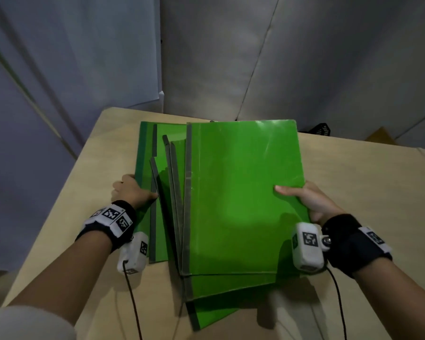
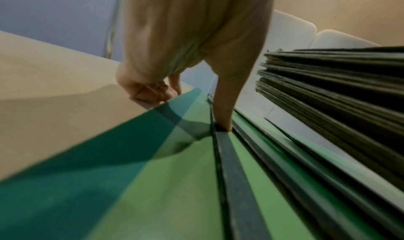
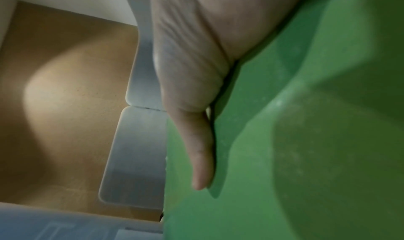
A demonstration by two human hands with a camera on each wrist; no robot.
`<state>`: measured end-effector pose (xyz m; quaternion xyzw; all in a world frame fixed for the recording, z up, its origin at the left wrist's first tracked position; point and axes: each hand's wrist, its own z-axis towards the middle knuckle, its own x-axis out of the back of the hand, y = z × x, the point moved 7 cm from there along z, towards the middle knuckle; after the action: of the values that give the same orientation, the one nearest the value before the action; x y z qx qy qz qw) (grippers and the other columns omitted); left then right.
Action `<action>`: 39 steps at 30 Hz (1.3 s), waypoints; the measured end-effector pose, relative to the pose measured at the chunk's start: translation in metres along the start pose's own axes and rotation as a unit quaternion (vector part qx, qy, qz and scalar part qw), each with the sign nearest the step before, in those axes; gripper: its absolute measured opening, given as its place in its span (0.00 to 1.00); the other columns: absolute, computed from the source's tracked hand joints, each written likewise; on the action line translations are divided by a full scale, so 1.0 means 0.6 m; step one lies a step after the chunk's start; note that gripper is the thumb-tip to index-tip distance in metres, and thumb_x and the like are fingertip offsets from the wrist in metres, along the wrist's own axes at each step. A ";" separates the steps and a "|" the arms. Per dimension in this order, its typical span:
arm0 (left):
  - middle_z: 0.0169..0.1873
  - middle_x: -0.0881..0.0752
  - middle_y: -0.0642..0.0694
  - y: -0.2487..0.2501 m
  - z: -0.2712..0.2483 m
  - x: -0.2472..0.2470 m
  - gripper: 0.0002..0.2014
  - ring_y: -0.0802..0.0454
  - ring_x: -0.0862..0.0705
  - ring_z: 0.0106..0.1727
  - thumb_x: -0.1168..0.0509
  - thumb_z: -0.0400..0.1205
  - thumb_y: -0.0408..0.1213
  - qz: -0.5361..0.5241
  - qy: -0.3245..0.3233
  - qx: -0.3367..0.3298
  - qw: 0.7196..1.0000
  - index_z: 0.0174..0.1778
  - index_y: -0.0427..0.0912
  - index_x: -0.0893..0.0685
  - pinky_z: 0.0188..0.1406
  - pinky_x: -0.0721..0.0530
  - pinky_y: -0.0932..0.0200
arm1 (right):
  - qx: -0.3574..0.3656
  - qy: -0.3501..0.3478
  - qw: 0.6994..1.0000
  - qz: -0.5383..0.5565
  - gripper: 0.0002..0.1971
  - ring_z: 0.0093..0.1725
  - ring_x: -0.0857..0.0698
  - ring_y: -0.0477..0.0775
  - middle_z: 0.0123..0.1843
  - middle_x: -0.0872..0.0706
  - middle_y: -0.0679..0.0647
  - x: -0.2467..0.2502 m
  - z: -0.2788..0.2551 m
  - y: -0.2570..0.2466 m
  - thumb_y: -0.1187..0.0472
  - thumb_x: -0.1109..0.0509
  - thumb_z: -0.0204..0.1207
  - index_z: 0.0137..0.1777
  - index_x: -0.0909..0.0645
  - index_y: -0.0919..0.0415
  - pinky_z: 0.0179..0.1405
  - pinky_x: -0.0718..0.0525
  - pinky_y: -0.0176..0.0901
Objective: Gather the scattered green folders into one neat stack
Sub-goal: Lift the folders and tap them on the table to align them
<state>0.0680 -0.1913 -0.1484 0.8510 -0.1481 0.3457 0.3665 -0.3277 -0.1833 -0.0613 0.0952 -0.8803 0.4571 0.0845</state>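
Head view: green folders (image 1: 243, 192) lie fanned, partly overlapping, mid-tabletop (image 1: 366, 187), grey spines toward 9 o'clock. Left hand (image 1: 130, 190) at the pile's 9 o'clock edge; right hand (image 1: 309, 202) at its 3 o'clock edge, thumb flat on the top cover. Left wrist view only: thumb tip presses against a spine, the other fingers (image 2: 150, 91) curl under the lowest folder's edge. Right wrist view only: thumb lies straight on green; remaining fingers hidden beneath, grip cannot be told.
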 end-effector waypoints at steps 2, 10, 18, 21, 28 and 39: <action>0.71 0.30 0.31 0.000 0.002 -0.002 0.44 0.32 0.29 0.72 0.20 0.65 0.41 0.006 0.004 0.002 1.000 0.74 0.35 0.34 0.72 0.27 0.40 | 0.002 0.012 1.000 -0.001 0.26 0.43 0.12 0.57 0.48 0.12 0.61 0.010 0.008 -0.021 0.62 0.23 0.65 0.63 0.22 0.72 0.50 0.13 0.50; 0.64 0.20 0.34 0.005 0.014 -0.001 0.46 0.36 0.22 0.66 0.16 0.56 0.44 0.016 0.000 -0.008 1.000 0.69 0.35 0.27 0.67 0.21 0.42 | -0.037 0.044 0.991 -0.118 0.36 0.66 0.20 0.65 0.69 0.19 0.64 0.030 0.062 -0.019 0.53 0.21 0.63 0.70 0.25 0.68 0.57 0.25 0.50; 0.66 0.22 0.34 0.006 0.007 -0.002 0.42 0.34 0.23 0.65 0.31 0.62 0.62 -0.051 0.000 0.004 0.999 0.68 0.38 0.24 0.67 0.22 0.41 | -0.062 0.003 0.952 -0.300 0.69 0.73 0.25 0.68 0.76 0.27 0.66 0.082 0.193 0.053 0.39 0.14 0.32 0.78 0.36 0.62 0.71 0.26 0.67; 0.69 0.27 0.29 0.018 -0.009 -0.012 0.52 0.30 0.26 0.69 0.35 0.64 0.72 -0.087 -0.027 0.016 0.996 0.72 0.31 0.30 0.70 0.25 0.38 | -0.067 0.000 0.958 -0.278 0.78 0.73 0.25 0.68 0.77 0.27 0.67 0.060 0.154 0.030 0.39 0.14 0.21 0.79 0.39 0.64 0.71 0.26 0.67; 0.79 0.37 0.34 0.053 -0.061 -0.029 0.63 0.37 0.32 0.76 0.31 0.60 0.70 -0.195 -0.105 0.004 0.975 0.80 0.30 0.45 0.47 0.12 0.58 | -0.027 -0.018 0.968 -0.248 0.69 0.74 0.26 0.67 0.77 0.29 0.67 -0.022 0.104 0.030 0.43 0.13 0.35 0.79 0.40 0.62 0.74 0.28 0.65; 0.70 0.22 0.30 0.018 -0.059 -0.058 0.59 0.39 0.23 0.72 0.23 0.50 0.69 -0.120 -0.189 -0.056 0.973 0.69 0.29 0.26 0.77 0.31 0.41 | -0.044 0.054 0.972 -0.226 0.49 0.75 0.30 0.66 0.81 0.38 0.69 -0.059 0.070 0.025 0.37 0.29 0.67 0.79 0.40 0.69 0.71 0.28 0.58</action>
<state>0.0208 -0.1729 -0.1494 0.8909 -0.1307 0.1230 0.4174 -0.2998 -0.2062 -0.1053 0.2636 -0.8491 0.3917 0.2370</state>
